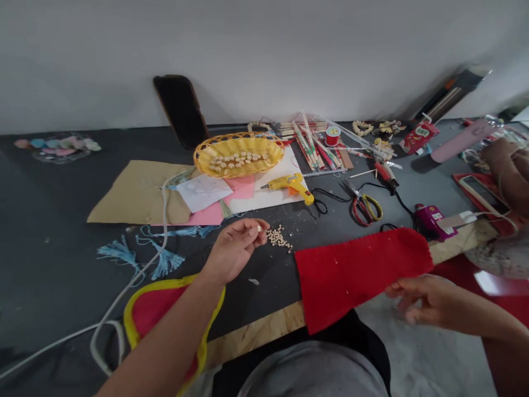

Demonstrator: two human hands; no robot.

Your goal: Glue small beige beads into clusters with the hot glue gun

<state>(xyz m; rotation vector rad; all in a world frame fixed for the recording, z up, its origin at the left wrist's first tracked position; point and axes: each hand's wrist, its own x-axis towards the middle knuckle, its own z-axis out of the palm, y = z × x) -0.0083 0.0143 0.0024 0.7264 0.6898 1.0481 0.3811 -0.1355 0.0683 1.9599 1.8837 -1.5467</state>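
1. Dark grey table (61, 275) with a pale wooden near edge (252, 333).
2. Bright red cloth with one rounded end (359, 270), lying across that edge.
3. Oval yellow woven basket (231, 144), holding pale clusters.
4. Left hand (235, 245), thumb and forefinger pinched together.
5. Right hand (430, 298), fingers loosely bent and parted beside the cloth (touching or not, I cannot tell).
6. Yellow glue gun (289, 183), before the basket.
7. Heap of small pale beads (280, 238), beside the left fingers.
8. Single pale bead (259, 229), in that pinch.
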